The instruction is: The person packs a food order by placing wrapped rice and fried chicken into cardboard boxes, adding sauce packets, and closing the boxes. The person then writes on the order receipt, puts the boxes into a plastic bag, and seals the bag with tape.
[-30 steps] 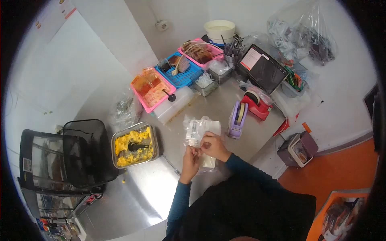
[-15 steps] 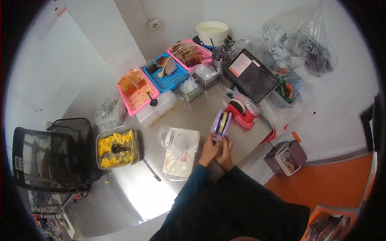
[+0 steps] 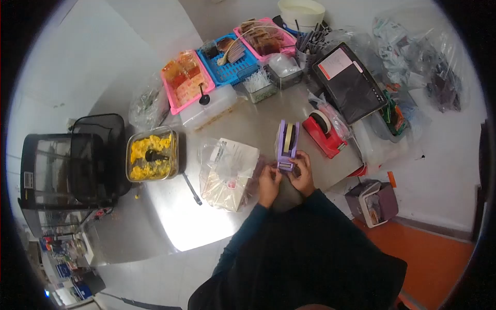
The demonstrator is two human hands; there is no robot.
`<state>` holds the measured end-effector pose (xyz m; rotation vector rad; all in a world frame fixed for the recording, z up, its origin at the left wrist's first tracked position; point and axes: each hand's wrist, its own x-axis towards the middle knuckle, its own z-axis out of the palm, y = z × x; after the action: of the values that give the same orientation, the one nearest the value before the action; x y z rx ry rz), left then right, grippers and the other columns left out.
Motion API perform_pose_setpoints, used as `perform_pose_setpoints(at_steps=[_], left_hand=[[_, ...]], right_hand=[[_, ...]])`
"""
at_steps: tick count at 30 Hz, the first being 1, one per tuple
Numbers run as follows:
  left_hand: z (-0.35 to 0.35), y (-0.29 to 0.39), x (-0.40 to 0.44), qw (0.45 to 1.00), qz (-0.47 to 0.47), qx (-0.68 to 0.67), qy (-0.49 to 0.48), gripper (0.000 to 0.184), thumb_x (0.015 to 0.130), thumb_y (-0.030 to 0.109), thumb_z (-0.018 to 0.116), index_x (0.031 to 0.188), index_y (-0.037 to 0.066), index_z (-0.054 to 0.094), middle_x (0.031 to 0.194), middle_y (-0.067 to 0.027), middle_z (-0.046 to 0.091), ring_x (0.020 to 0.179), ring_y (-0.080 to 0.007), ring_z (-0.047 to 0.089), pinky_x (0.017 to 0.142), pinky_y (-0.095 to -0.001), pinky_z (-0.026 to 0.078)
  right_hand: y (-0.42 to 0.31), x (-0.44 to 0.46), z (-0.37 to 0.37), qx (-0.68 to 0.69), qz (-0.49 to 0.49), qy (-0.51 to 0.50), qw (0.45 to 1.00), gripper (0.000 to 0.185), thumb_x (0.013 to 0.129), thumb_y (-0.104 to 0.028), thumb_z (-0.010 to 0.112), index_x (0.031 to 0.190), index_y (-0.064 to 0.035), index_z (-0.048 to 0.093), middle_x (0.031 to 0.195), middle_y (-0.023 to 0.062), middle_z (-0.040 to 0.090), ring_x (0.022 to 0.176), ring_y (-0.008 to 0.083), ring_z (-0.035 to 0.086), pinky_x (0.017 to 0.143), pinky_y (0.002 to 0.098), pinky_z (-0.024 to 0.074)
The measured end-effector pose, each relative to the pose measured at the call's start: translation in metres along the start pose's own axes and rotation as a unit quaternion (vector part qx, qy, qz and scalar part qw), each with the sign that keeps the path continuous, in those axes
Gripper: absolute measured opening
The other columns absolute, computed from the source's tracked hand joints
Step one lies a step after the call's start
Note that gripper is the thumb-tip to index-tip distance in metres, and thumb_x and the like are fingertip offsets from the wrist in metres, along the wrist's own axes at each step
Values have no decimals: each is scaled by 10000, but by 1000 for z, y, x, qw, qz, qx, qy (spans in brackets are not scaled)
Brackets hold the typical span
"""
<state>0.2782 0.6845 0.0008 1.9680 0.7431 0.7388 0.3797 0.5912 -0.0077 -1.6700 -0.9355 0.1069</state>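
Note:
A purple tape dispenser (image 3: 287, 146) with a roll of tape stands on the steel table. My right hand (image 3: 302, 174) touches its near right end, fingers bent round that corner. My left hand (image 3: 269, 184) is closed just left of the dispenser's near end, thumb and fingertips together; what it pinches, if anything, is too small to make out. Left of my hands lies a white box (image 3: 231, 178) inside a clear plastic bag (image 3: 212, 170), with a red mark on its near part.
A glass container of yellow food (image 3: 174, 155) and a black utensil (image 3: 192, 189) are left. Behind are pink (image 3: 176, 110) and blue trays (image 3: 232, 77). A red tape dispenser (image 3: 324, 135) and a tablet (image 3: 351, 85) stand right, a bin (image 3: 372, 204) beyond the table edge.
My hands have gone from the bagged box to the purple dispenser at the right. Since half a second ago, my left hand has parted slightly from my right. The view has shifted.

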Motion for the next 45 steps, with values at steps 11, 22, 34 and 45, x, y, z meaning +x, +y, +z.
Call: perform_pose_setpoints(at_steps=[11,22,34,45], left_hand=[[-5,49,29,988,-37,-152,18,366,820,42,553,1112,13,333,866,-154,587,733,-184,590,637,-288,466],[-4,34,-13,997,-37,-54,33,540,774,3,596,1185,2,246,924,-201,564,754,-256,597,674,-342,472],[-38,80,-15,984,136,104,-46,383,745,55,644,1061,41,428,993,-105,598,914,-284,566,773,-359,417],[-88,97,-8,982,176,5,64,466,730,-97,589,1065,86,323,985,-156,595,968,-309,563,831,-366,413]], right_hand=[[6,3,-3,-4,-3,-11,1000,467,578,53,673,1018,-49,550,1165,163,394,1045,326,486,806,351,455],[3,4,-6,10,24,-34,999,427,613,30,649,1017,-55,540,1114,184,398,1057,346,464,817,354,451],[12,201,-108,-482,-123,-31,867,434,800,-377,545,1052,-27,492,1300,128,369,1156,418,300,920,536,249],[65,246,-116,-573,-95,-113,806,579,807,-518,466,1058,1,525,1312,156,360,1184,406,324,943,536,257]])
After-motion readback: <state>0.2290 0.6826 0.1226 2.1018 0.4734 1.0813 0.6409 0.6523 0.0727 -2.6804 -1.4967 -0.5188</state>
